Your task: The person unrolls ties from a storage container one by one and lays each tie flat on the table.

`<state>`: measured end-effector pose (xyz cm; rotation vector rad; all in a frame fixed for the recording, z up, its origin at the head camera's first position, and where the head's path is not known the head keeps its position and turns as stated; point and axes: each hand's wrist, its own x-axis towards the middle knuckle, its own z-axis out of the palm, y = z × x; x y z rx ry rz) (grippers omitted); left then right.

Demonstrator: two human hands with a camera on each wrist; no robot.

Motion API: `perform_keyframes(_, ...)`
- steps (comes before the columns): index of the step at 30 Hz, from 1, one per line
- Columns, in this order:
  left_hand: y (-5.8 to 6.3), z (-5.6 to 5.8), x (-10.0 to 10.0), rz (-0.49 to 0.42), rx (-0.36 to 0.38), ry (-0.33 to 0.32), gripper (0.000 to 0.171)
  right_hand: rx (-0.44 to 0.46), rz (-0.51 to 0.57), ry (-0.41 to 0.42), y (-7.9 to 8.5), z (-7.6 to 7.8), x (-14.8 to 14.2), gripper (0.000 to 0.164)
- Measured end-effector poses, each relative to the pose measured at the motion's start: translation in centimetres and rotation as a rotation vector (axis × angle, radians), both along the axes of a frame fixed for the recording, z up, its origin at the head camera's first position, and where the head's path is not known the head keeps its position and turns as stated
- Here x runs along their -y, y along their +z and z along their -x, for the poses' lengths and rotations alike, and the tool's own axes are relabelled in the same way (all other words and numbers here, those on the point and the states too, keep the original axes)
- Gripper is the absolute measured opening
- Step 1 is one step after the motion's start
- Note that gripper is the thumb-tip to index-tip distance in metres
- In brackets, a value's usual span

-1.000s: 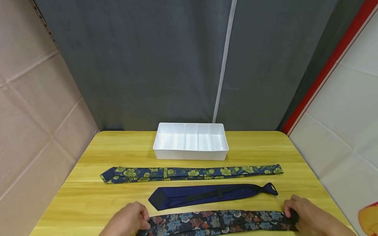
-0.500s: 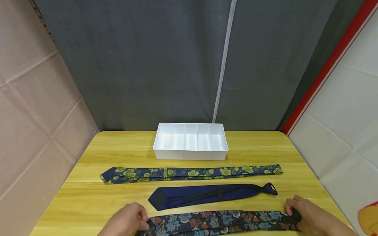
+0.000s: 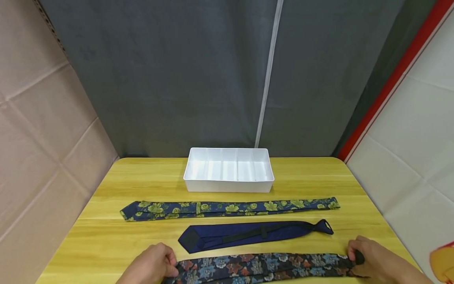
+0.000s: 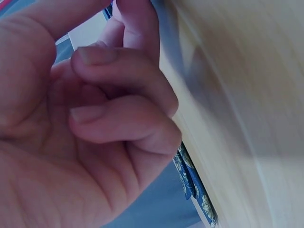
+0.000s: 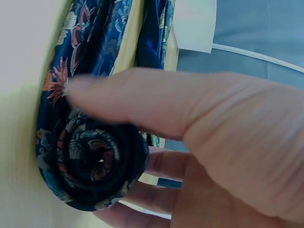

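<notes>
A dark floral necktie [image 3: 234, 268] with blue and rust flowers lies along the near part of the table. My left hand [image 3: 150, 263] pinches its wide left end between thumb and finger; the left wrist view hides that pinch. At the tie's other end, my right hand [image 3: 376, 258] holds a rolled-up portion. The right wrist view shows this roll [image 5: 90, 185] as a spiral, thumb over it and fingers behind. Just beyond lies a plain navy tie [image 3: 244, 236] with a looped right end. Farther back is a navy tie with yellow-green flowers [image 3: 230, 208].
A white divided box [image 3: 228, 186] stands at the back middle of the wooden table [image 3: 142, 173]. A grey curtain [image 3: 170, 79] hangs behind. Pale cloth walls [image 3: 42, 130] flank both sides, the right one edged in red.
My right hand has shifted slightly to the right with the rolled end of the floral tie. My left hand has barely moved. The other ties and the box stay in place.
</notes>
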<state>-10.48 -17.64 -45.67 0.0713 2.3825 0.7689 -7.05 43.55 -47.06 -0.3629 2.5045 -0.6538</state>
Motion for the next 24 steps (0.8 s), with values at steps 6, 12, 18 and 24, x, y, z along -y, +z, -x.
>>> perform_keyframes(6,0.2,0.2,0.2,0.015,0.009,0.006,0.016,0.124,0.089,-0.109,0.7,0.0,0.8,0.021)
perform_keyframes(12,0.1,0.3,0.6,0.015,0.019,0.012,0.015,0.199,0.169,-0.15,2.0,-0.3,1.7,0.022)
perform_keyframes(18,0.0,0.3,1.4,0.002,0.002,0.016,0.016,0.174,0.129,-0.147,2.3,-0.3,1.9,0.021)
perform_keyframes(24,0.2,0.2,2.0,0.01,-0.012,0.034,0.018,0.192,0.123,-0.177,2.3,-0.2,1.9,0.02)
